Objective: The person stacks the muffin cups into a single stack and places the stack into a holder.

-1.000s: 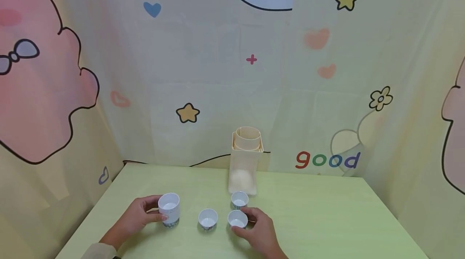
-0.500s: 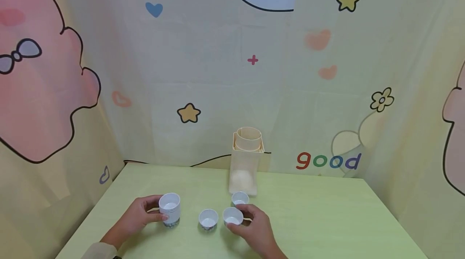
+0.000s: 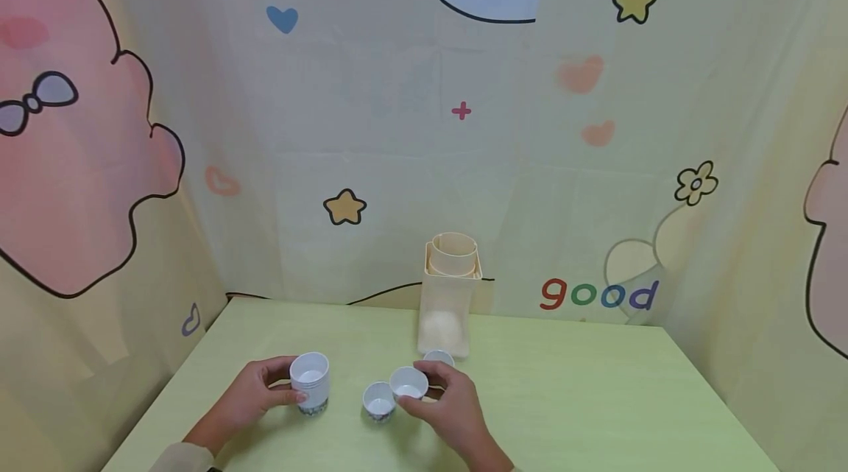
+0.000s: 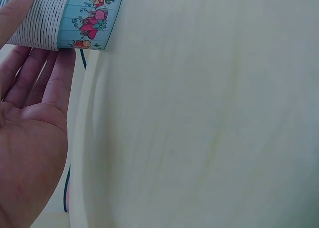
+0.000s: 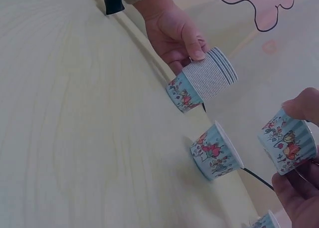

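Note:
On the left of the head view, my left hand (image 3: 263,389) holds a stack of nested paper cups (image 3: 310,384) between thumb and fingers. The stack's light-blue bottom with a red flower or fruit print (image 4: 92,21) shows in the left wrist view. My right hand (image 3: 453,406) pinches one paper cup (image 5: 286,143), raised off the table with its mouth up. Left of and slightly below it in the head view stands another paper cup (image 3: 379,401). A third single cup (image 3: 439,358) sits farther back, partly hidden by the right hand.
Behind the cups a cream-coloured dispenser-like holder (image 3: 444,303) with a round tube on top stands near the back edge. The pale green table (image 3: 583,384) ends at a printed cloth backdrop (image 3: 397,126) with side panels.
My right hand has lifted its paper cup off the table and carried it leftward, toward the standing cup beside the stack. My left hand and the cup stack have stayed in place.

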Motion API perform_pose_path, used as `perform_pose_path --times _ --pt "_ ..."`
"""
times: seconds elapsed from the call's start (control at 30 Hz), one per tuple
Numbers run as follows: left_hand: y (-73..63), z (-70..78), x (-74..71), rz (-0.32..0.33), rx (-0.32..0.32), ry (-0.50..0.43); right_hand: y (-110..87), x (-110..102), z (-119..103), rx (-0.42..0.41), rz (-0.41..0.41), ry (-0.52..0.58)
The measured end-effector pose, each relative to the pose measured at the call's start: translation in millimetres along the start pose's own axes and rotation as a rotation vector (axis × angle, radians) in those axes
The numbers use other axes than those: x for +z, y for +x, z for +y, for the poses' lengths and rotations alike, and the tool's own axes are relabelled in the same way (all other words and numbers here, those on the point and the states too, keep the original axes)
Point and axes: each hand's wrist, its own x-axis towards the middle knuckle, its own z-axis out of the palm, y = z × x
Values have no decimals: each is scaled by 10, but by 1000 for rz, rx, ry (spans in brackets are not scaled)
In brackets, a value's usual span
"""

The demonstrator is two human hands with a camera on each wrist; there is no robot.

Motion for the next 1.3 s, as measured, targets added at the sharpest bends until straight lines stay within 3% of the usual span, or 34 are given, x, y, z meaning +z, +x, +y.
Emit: perform_pose_path --times 0.73,1.3 --pt "-36 81 32 -3 18 -3 328 460 -245 2 -91 37" --pt "-40 81 30 12 -34 5 498 888 -307 12 -130 104"
